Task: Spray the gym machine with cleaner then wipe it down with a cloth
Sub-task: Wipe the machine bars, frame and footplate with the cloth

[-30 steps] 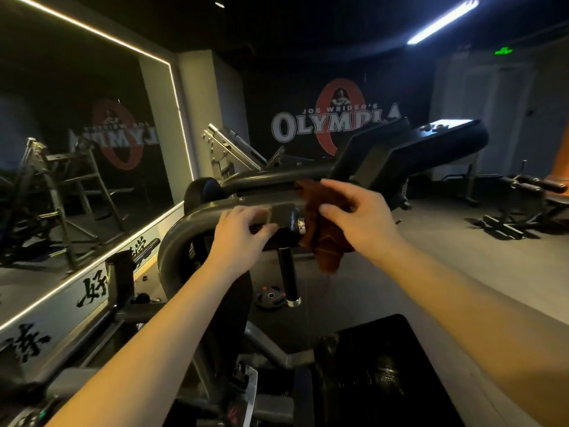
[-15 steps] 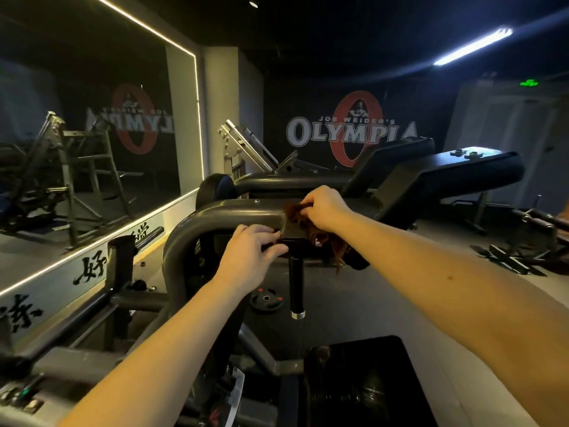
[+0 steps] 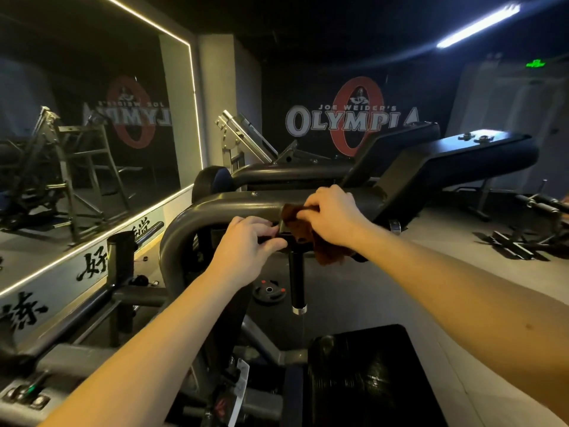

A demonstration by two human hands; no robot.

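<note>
Left hand (image 3: 246, 245) grips machine frame (image 3: 215, 208); right hand (image 3: 331, 217), cloth (image 3: 326, 254).

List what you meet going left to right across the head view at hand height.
Wall mirror → upright black post → curved frame tube → left hand gripping the handle → right hand holding the brown cloth → black pad.

One left hand (image 3: 246, 251), one right hand (image 3: 332, 217), one brown cloth (image 3: 328, 252), one near gym machine (image 3: 215, 208), one weight plate (image 3: 269, 290), one wall mirror (image 3: 92, 134)
</note>
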